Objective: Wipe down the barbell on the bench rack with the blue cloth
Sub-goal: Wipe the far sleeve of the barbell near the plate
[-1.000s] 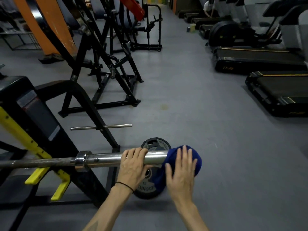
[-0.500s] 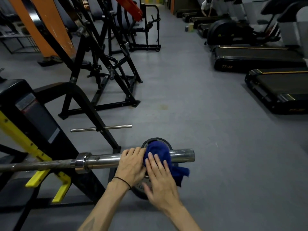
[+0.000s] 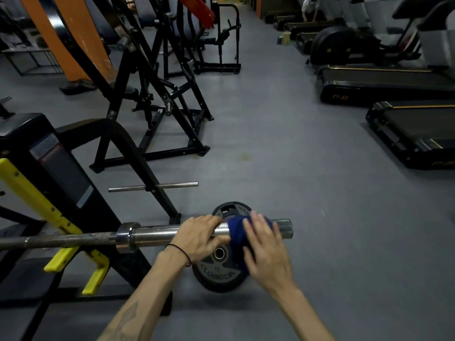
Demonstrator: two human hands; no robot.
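The barbell (image 3: pixel 157 233) lies across the bench rack (image 3: pixel 61 173), and its chrome sleeve points right and ends at about the middle of the view. My left hand (image 3: pixel 199 235) grips the sleeve, fingers over the top and thumb underneath. Just to the right, the blue cloth (image 3: pixel 236 232) is draped over the sleeve and hangs down below it. My right hand (image 3: pixel 266 247) presses the cloth onto the bar with spread, fairly straight fingers; it is motion-blurred. The sleeve's bare end sticks out past it.
A black weight plate (image 3: pixel 216 274) leans upright on the grey floor just under the sleeve. Yellow hooks (image 3: pixel 96 276) and a chrome storage peg (image 3: pixel 172 185) jut from the rack. Black machines (image 3: pixel 167 94) stand behind, treadmills (image 3: pixel 413 134) to the right, a person (image 3: pixel 307 6) far back.
My right hand slid the cloth from the sleeve's end left up to my left hand, then back a little to the right. My left hand kept its grip.
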